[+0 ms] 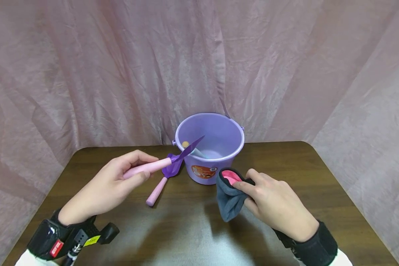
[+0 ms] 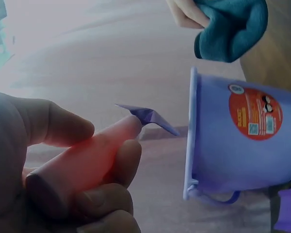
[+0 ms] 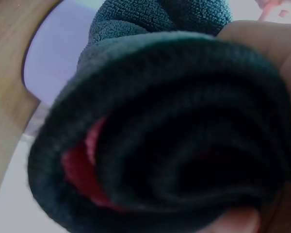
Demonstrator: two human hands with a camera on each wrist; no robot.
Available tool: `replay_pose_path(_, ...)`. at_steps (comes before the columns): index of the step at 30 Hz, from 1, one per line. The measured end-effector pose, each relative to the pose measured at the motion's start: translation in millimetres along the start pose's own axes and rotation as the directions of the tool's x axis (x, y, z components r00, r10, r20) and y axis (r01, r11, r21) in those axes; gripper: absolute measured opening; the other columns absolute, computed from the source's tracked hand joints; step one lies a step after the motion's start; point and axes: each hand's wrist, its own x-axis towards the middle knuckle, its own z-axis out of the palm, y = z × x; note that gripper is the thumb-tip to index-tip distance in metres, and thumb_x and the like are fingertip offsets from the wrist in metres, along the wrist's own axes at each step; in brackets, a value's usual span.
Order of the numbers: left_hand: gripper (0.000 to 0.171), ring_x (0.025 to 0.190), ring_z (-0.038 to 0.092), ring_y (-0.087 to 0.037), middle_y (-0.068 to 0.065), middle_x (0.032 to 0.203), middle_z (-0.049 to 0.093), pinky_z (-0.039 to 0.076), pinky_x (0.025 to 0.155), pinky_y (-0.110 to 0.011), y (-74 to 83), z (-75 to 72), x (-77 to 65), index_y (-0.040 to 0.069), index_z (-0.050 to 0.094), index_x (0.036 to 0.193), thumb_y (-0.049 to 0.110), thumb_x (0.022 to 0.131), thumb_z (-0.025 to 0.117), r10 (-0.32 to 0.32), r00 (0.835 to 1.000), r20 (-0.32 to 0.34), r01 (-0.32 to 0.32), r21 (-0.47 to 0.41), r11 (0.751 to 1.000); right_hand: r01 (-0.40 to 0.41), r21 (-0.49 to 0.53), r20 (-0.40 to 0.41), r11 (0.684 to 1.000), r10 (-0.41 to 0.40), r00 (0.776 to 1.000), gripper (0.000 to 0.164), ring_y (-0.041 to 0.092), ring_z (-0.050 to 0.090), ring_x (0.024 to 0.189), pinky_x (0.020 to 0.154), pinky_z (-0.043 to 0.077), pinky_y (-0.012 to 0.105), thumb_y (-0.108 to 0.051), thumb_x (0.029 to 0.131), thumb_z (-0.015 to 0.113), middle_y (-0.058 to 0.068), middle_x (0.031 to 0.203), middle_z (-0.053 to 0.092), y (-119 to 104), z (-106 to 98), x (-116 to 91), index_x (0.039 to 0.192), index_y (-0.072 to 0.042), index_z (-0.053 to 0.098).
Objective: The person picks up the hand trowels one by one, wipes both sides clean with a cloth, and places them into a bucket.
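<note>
Thumb and fingers of the left hand [image 1: 108,186] hold the pink handle of a purple trowel [image 1: 157,164], its blade raised toward the bucket [image 1: 216,129]; the right hand [image 1: 276,201] grips a folded grey-blue cloth [image 1: 231,201], pink inside, just in front of it; the lilac bucket stands upright on the brown table [image 1: 286,159], a partly hidden tan-ended item [image 1: 185,144] within; a purple shovel [image 1: 157,192] lies to its left; pink curtain [image 1: 146,74] behind.
</note>
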Motion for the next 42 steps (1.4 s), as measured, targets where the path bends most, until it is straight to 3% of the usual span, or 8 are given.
replay_pose_path(6,0.023,0.089,0.06,-0.015,0.01,0.117,0.074,0.047,0.073,-0.03,7.6,-0.5,18.8,0.025,0.073,0.124,0.016,0.105,0.065,-0.013,1.0,-0.009,0.014,0.077,0.997,0.011,0.008,-0.002,1.0,-0.011,1.0,0.04,0.008,0.043,0.064,0.046,0.031,0.023,-0.009,0.082,0.076,-0.005,0.091,0.049,1,1,0,0.119,-0.023,0.081)
replay_pose_path(12,0.029,0.076,0.055,-0.016,0.008,0.098,0.071,0.046,0.066,-0.032,13.5,4.7,40.2,0.026,0.073,0.122,0.008,0.102,0.062,0.001,1.0,0.001,-0.001,0.148,0.989,0.02,0.009,-0.001,1.0,-0.02,1.0,0.04,0.008,0.043,0.064,0.046,0.032,0.023,-0.009,0.081,0.076,-0.006,0.091,0.049,3,3,0,0.118,-0.024,0.081)
replay_pose_path(20,0.024,0.076,0.058,-0.014,0.007,0.103,0.073,0.049,0.068,-0.035,21.6,19.3,74.2,0.014,0.072,0.123,0.007,0.102,0.063,0.044,0.997,0.059,-0.055,0.198,0.979,0.026,0.015,0.003,1.0,-0.027,1.0,0.042,0.007,0.044,0.064,0.046,0.033,0.023,-0.008,0.08,0.075,-0.006,0.092,0.049,4,4,-1,0.119,-0.024,0.081)
replay_pose_path(26,0.015,0.067,0.056,-0.014,0.001,0.092,0.071,0.05,0.063,-0.034,24.3,30.7,99.1,0.008,0.072,0.114,0.009,0.104,0.061,0.038,0.994,0.102,-0.061,0.233,0.971,0.023,-0.001,0.02,1.0,-0.023,1.0,0.044,0.007,0.041,0.062,0.045,0.03,0.022,-0.007,0.079,0.073,-0.006,0.09,0.046,5,5,-2,0.119,-0.024,0.081)
replay_pose_path(35,0.009,0.081,0.06,-0.022,-0.004,0.092,0.069,0.051,0.072,-0.035,24.2,49.1,129.0,0.002,0.068,0.107,0.008,0.105,0.061,0.064,0.99,0.124,-0.102,0.334,0.937,0.027,-0.003,0.026,1.0,-0.027,0.999,0.043,0.008,0.043,0.062,0.044,0.032,0.023,-0.009,0.078,0.076,-0.007,0.091,0.048,5,6,-2,0.118,-0.025,0.08)
replay_pose_path(42,0.01,0.083,0.062,-0.019,-0.008,0.101,0.073,0.052,0.069,-0.032,24.2,63.8,146.3,0.0,0.068,0.106,0.006,0.104,0.06,0.035,0.988,0.154,-0.086,0.344,0.935,0.023,-0.003,0.027,1.0,-0.023,0.999,0.042,0.008,0.043,0.062,0.044,0.032,0.023,-0.009,0.078,0.077,-0.006,0.091,0.048,5,7,-2,0.117,-0.025,0.08)
